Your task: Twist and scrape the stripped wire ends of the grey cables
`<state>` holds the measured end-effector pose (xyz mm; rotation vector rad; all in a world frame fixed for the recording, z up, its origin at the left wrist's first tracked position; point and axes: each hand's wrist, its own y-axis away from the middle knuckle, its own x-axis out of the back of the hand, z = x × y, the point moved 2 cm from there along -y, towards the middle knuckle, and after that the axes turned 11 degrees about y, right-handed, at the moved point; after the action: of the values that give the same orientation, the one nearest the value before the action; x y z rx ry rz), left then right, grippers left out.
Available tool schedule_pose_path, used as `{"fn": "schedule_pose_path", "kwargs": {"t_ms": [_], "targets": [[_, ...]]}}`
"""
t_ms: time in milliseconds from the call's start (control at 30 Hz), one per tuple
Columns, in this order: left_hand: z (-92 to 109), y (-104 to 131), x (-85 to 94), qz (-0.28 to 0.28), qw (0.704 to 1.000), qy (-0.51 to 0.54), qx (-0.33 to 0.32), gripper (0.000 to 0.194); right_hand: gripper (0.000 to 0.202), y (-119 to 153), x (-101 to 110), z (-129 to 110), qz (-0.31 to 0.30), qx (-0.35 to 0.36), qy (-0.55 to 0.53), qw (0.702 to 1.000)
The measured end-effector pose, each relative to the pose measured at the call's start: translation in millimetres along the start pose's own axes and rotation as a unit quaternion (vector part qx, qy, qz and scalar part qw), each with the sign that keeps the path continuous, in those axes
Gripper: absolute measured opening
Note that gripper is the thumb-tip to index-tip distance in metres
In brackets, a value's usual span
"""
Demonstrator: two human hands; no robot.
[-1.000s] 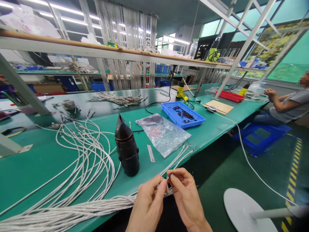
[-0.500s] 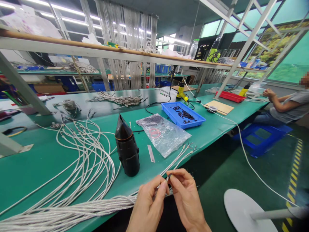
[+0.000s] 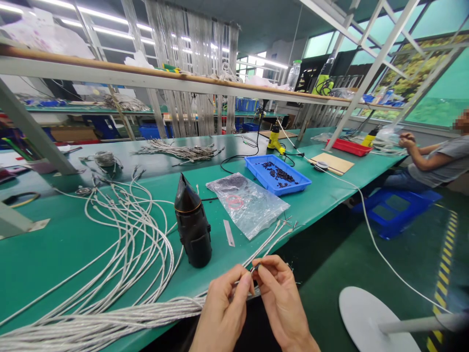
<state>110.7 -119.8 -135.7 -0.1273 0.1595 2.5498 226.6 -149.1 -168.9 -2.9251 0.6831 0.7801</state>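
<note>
My left hand is closed in a pinch on the end of a white cable, thumb against forefinger. My right hand pinches a small black piece right at that cable end; whether it sits around the wire or only touches it is too small to tell. Beneath and left of my hands runs a thick bundle of white cables along the table edge. Several cable ends stick out beyond my fingers. A black cylindrical object with a pointed top stands upright to the left.
A blue tray with small black pieces lies on the green table, beside a clear plastic bag and a white strip. Looped cables spread at left. A yellow heat gun stands behind. A person sits at right.
Both hands stay together in nearly the same place, with fingertips shifting slightly around the cable end and the small black piece.
</note>
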Motion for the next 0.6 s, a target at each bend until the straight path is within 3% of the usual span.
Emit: {"fn": "schedule_pose_path", "kwargs": {"t_ms": [600], "targets": [[0.8, -1.0, -0.3, -0.007, 1.000, 0.006, -0.018, 0.043, 0.020, 1.0, -2.7, 0.7, 0.010, -0.009, -0.004, 1.000]]}}
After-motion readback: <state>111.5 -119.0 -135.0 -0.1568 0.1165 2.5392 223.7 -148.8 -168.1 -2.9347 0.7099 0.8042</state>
